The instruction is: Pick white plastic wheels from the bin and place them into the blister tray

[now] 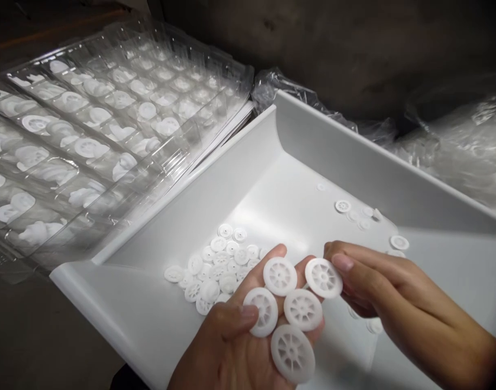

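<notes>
Palm up over the bin, my left hand [239,346] carries several white spoked plastic wheels [303,310], spread over its palm and fingers. Its thumb presses on the rim of the leftmost one. My right hand [378,292] pinches another white wheel [323,278] at its right edge, between thumb and fingers, beside the left fingertips. Below the hands, a pile of similar white wheels [221,257] lies on the floor of the grey bin [182,195]. A few loose wheels [342,206] are scattered farther right in it, some partly hidden behind my right hand.
Left of the bin stands a clear plastic tray [109,108] with many compartments holding white parts. Crumpled clear plastic bags [463,146] lie behind the bin at the right. The bin's raised side walls enclose the hands' area.
</notes>
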The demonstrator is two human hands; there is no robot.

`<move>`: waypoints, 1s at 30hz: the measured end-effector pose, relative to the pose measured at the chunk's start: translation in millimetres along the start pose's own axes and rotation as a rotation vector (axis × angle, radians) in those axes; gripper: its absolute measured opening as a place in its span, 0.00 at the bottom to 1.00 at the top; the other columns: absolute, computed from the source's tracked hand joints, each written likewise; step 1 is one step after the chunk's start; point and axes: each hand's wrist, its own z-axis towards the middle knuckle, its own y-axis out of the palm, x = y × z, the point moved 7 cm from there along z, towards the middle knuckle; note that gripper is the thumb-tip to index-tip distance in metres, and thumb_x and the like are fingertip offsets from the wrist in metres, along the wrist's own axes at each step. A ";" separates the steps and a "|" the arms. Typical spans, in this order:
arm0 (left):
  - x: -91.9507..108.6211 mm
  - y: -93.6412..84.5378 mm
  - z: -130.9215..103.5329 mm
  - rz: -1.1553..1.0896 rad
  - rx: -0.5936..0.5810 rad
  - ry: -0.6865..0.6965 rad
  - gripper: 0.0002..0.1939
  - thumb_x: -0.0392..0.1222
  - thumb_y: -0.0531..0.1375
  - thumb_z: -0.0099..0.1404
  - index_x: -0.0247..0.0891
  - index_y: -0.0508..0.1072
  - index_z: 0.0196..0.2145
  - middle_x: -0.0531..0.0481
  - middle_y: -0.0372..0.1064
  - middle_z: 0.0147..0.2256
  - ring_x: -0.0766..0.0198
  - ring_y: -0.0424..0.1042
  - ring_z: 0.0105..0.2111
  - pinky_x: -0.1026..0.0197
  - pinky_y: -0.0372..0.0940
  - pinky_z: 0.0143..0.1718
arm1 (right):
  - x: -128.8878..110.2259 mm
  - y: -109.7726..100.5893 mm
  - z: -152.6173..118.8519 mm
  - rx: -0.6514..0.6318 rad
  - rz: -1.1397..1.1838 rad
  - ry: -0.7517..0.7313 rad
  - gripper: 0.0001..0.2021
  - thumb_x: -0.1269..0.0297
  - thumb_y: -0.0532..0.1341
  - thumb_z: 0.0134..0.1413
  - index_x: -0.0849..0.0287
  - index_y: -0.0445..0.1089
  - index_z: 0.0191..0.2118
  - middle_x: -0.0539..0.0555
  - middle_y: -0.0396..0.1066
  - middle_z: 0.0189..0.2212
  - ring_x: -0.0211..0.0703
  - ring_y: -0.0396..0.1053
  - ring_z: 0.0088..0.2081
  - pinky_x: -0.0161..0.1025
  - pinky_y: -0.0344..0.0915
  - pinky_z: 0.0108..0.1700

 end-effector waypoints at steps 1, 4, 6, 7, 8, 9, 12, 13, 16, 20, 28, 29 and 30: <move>-0.7 -0.2 -0.5 -0.012 0.022 -0.003 0.23 0.38 0.63 0.55 0.42 0.74 0.49 0.48 0.70 0.53 0.60 0.69 0.53 0.60 0.52 0.60 | 0.9 0.6 -0.8 0.002 0.003 0.031 0.23 0.45 0.49 0.65 0.56 0.55 0.24 0.46 0.53 0.22 0.35 0.52 0.24 0.31 0.55 0.25; -2.0 0.5 -1.0 -0.027 0.038 -0.013 0.25 0.38 0.61 0.56 0.39 0.71 0.53 0.46 0.70 0.53 0.58 0.67 0.55 0.59 0.51 0.61 | 3.1 0.1 -0.8 0.031 -0.030 0.092 0.24 0.44 0.48 0.64 0.56 0.55 0.24 0.46 0.54 0.22 0.36 0.54 0.25 0.31 0.56 0.27; -1.5 1.8 -0.8 -0.005 0.024 -0.010 0.27 0.38 0.59 0.58 0.37 0.66 0.57 0.44 0.68 0.55 0.57 0.64 0.57 0.56 0.48 0.63 | 2.1 -2.6 1.1 0.077 -0.072 0.058 0.24 0.43 0.49 0.63 0.56 0.56 0.23 0.46 0.53 0.21 0.35 0.53 0.24 0.32 0.55 0.25; -1.1 2.2 -0.7 0.008 0.020 -0.008 0.29 0.39 0.58 0.59 0.37 0.62 0.59 0.43 0.66 0.56 0.57 0.62 0.58 0.54 0.45 0.65 | 1.7 -3.9 2.0 0.097 -0.087 0.032 0.24 0.43 0.50 0.63 0.56 0.57 0.23 0.46 0.53 0.20 0.35 0.53 0.23 0.32 0.54 0.24; -0.9 2.5 -0.6 0.015 0.020 -0.010 0.31 0.39 0.57 0.59 0.37 0.58 0.61 0.43 0.65 0.57 0.57 0.62 0.59 0.53 0.43 0.65 | 2.2 -4.4 2.5 0.106 -0.097 0.016 0.23 0.43 0.50 0.63 0.55 0.58 0.24 0.46 0.54 0.20 0.35 0.52 0.23 0.32 0.54 0.24; -0.9 3.0 -0.5 0.020 0.022 -0.015 0.32 0.39 0.56 0.60 0.37 0.55 0.62 0.43 0.65 0.57 0.58 0.61 0.59 0.53 0.42 0.66 | 3.9 -4.5 2.4 0.107 -0.099 0.019 0.22 0.43 0.50 0.63 0.54 0.60 0.26 0.46 0.55 0.20 0.36 0.53 0.23 0.32 0.55 0.24; 0.3 6.2 -0.4 0.045 0.014 -0.011 0.32 0.38 0.52 0.62 0.37 0.50 0.63 0.43 0.63 0.59 0.57 0.58 0.61 0.55 0.45 0.65 | 8.4 -1.6 -1.1 0.077 -0.050 0.060 0.15 0.44 0.51 0.63 0.49 0.63 0.34 0.46 0.62 0.26 0.37 0.58 0.26 0.29 0.59 0.28; 0.9 7.6 -0.3 0.061 0.005 -0.003 0.32 0.38 0.51 0.62 0.36 0.49 0.63 0.42 0.62 0.60 0.56 0.55 0.62 0.55 0.45 0.64 | 7.9 -0.8 -2.8 0.077 -0.019 0.064 0.14 0.45 0.52 0.63 0.48 0.62 0.35 0.45 0.63 0.28 0.36 0.59 0.28 0.28 0.60 0.29; 1.8 9.6 1.2 0.086 -0.024 0.024 0.30 0.39 0.47 0.64 0.35 0.48 0.63 0.40 0.57 0.62 0.54 0.49 0.64 0.54 0.45 0.64 | 6.2 -0.3 -5.4 0.113 0.030 0.089 0.11 0.47 0.53 0.63 0.46 0.63 0.36 0.44 0.62 0.28 0.35 0.59 0.29 0.24 0.60 0.32; -1.7 7.3 6.6 0.104 -0.071 0.030 0.33 0.44 0.49 0.60 0.38 0.46 0.62 0.42 0.50 0.65 0.53 0.45 0.66 0.55 0.44 0.65 | 5.7 2.6 -0.8 0.077 0.014 0.048 0.10 0.47 0.54 0.62 0.44 0.64 0.40 0.44 0.63 0.30 0.35 0.61 0.29 0.24 0.62 0.31; 1.3 11.0 9.7 0.160 -0.133 0.083 0.38 0.42 0.48 0.58 0.31 0.43 0.64 0.37 0.46 0.66 0.46 0.36 0.67 0.47 0.32 0.66 | 14.8 1.8 -2.0 0.034 -0.023 0.102 0.16 0.41 0.50 0.61 0.44 0.64 0.43 0.46 0.66 0.34 0.40 0.62 0.36 0.31 0.63 0.35; 1.4 10.6 9.5 0.163 -0.130 0.081 0.38 0.42 0.47 0.58 0.30 0.43 0.64 0.36 0.45 0.66 0.46 0.35 0.67 0.46 0.32 0.66 | 14.8 2.5 -1.8 0.022 -0.027 0.089 0.16 0.41 0.51 0.61 0.44 0.64 0.44 0.46 0.67 0.35 0.40 0.63 0.36 0.31 0.64 0.35; 1.6 10.1 9.3 0.161 -0.129 0.081 0.38 0.42 0.47 0.58 0.29 0.43 0.64 0.36 0.43 0.66 0.45 0.34 0.67 0.45 0.31 0.66 | 14.1 3.1 -1.4 0.017 -0.033 0.064 0.16 0.42 0.51 0.61 0.44 0.64 0.46 0.46 0.67 0.35 0.39 0.64 0.36 0.30 0.64 0.35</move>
